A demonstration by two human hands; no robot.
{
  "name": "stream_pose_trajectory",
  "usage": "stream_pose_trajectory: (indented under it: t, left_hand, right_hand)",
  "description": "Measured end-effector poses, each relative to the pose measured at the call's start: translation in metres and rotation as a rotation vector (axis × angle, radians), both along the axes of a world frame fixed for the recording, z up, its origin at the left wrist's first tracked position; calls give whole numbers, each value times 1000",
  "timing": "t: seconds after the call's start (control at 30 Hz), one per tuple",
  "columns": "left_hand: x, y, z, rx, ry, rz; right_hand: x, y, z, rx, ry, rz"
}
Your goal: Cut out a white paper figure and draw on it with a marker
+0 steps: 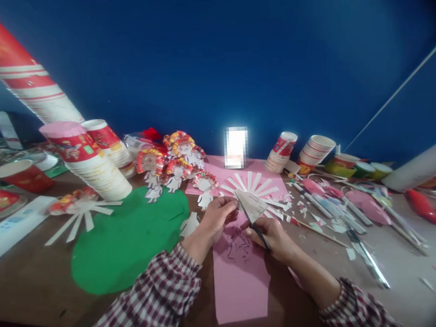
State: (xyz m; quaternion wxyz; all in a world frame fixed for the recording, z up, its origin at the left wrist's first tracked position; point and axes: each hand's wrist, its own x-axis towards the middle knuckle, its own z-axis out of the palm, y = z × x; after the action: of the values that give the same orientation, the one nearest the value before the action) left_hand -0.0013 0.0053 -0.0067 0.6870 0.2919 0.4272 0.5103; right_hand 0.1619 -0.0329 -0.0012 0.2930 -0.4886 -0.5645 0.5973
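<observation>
My left hand [219,215] is closed in a pinch at the left edge of a pale piece of paper [255,206] with dark drawn lines. In my right hand [277,237] is a pair of scissors [263,236], its blades pointing up and left along the paper's edge. Below both hands lies a pink paper strip [241,297] bearing a dark sketch. A white paper figure cutout [190,224] rests just left of my left wrist. Behind the held paper, a fan of white paper strips [254,181] spreads on a pink sheet [200,176].
Green paper [131,239] covers the left of the table. Paper figures with frilled red-yellow rings [178,167] stand behind it. Stacked paper cups [95,164] lean at left, with more cup stacks [315,152] at right. Pens [370,263] and paper scraps lie at right.
</observation>
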Motion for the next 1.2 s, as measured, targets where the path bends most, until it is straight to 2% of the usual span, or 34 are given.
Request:
stream_pose_trajectory:
  t: [0.17, 0.37, 0.8, 1.2]
  left_hand:
    - [2, -1, 1, -32, 13, 25]
    - [2, -2, -4, 64, -57, -40]
    - [3, -1, -9, 50, -45, -20]
    - [2, -2, -1, 48, -52, -23]
  right_hand:
    - [1, 1, 2, 44, -39, 30]
    - [2, 2, 0, 86, -86, 48]
    - [1, 2, 2, 143, -155, 38]
    - [3, 2, -2, 136, -151, 55]
